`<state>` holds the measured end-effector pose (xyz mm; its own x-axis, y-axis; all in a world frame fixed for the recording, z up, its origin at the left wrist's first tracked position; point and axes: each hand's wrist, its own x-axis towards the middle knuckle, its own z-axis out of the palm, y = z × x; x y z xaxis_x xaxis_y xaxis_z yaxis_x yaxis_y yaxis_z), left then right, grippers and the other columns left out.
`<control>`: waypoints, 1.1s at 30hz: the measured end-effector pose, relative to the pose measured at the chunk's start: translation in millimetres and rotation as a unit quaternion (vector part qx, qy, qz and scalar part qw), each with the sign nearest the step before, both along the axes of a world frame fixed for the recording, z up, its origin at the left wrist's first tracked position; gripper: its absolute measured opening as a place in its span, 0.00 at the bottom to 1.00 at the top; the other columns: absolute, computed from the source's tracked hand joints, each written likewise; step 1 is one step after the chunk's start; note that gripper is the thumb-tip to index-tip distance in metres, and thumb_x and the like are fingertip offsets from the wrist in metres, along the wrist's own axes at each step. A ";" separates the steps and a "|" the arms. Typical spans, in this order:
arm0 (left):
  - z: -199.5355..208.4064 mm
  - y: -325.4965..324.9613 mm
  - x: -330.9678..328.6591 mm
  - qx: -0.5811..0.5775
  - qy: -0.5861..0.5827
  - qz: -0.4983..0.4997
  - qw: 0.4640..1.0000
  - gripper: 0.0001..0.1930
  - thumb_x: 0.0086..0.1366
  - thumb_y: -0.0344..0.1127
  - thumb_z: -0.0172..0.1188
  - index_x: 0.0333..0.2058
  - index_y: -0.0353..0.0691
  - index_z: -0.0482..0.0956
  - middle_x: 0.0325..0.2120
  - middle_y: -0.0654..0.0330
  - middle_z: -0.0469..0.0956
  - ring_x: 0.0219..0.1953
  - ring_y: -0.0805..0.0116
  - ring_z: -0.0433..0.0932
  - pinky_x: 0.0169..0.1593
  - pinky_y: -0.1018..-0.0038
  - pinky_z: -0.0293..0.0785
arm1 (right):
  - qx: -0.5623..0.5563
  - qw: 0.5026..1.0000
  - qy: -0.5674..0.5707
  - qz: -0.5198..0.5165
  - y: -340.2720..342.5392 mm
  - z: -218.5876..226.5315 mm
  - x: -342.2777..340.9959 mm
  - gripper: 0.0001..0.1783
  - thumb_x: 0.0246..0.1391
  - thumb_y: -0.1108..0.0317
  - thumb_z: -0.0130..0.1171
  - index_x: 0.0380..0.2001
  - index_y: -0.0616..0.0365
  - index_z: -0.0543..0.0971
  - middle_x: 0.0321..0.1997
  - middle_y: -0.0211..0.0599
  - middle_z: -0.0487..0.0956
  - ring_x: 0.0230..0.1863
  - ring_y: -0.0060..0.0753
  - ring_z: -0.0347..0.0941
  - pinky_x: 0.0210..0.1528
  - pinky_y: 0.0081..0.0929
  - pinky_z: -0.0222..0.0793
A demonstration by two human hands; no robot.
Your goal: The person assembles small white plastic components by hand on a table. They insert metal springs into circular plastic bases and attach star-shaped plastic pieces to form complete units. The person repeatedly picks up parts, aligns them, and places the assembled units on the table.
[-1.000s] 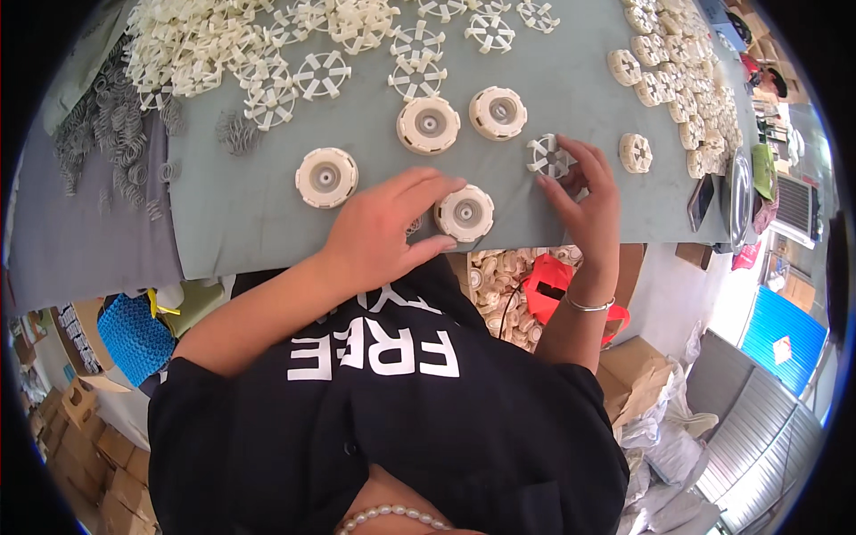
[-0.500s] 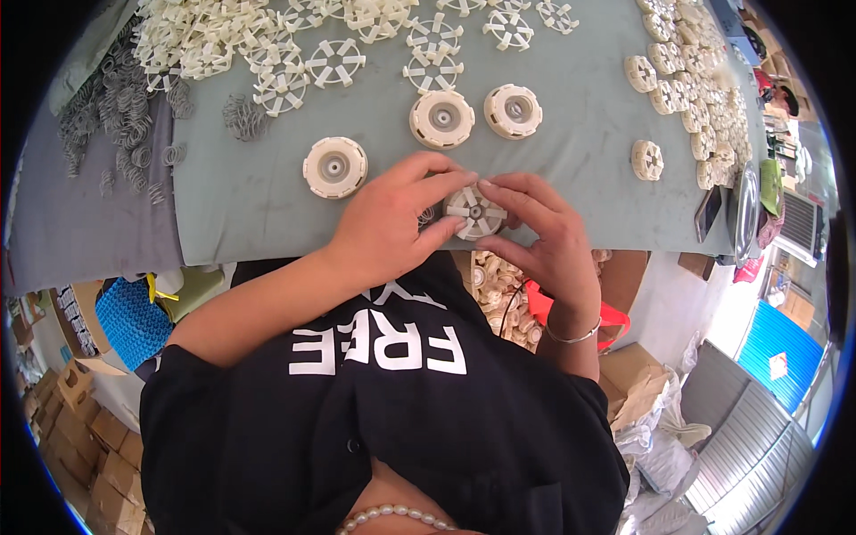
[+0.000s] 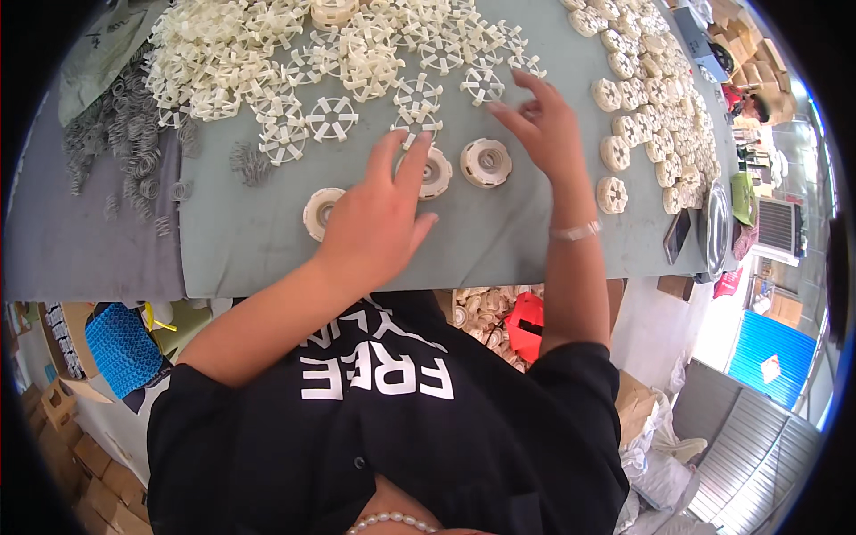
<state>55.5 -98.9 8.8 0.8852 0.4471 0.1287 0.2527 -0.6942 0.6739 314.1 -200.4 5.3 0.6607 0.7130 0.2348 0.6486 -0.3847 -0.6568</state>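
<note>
My left hand [image 3: 376,214] hovers with fingers spread over the middle one of three cream round housings [image 3: 436,175], partly hiding it. The left housing [image 3: 314,214] lies partly behind the same hand. Fully visible is the right housing [image 3: 486,164], with what looks like a coil spring in its centre. Farther back, my right hand [image 3: 542,129] reaches with thumb and forefinger apart beside a white spoked ring [image 3: 482,86]. Nothing shows between its fingers. More spoked rings [image 3: 333,119] lie loose toward the back, beyond my left hand.
A heap of spoked rings [image 3: 214,67] covers the back left. Grey coil springs [image 3: 134,134] lie at the far left, with a small bunch [image 3: 250,163] nearer. Rows of round pieces [image 3: 660,116] fill the right side, near a phone [image 3: 678,235] and an oval metal tray [image 3: 716,232].
The round piece with a spoked ring has left my hands, and one more such piece stands at the right group's edge. Both hands have separated and moved farther back.
</note>
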 end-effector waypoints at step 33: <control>-17.2 -9.3 -20.4 -0.195 -0.025 -0.042 0.980 0.25 0.70 0.37 0.65 0.62 0.35 0.76 0.55 0.49 0.76 0.52 0.49 0.80 0.54 0.62 0.78 | -0.019 0.997 0.045 0.061 -70.1 3.2 -149.3 0.32 0.41 0.70 0.82 0.53 0.58 0.84 0.47 0.36 0.79 0.36 0.29 0.76 0.40 0.28 0.77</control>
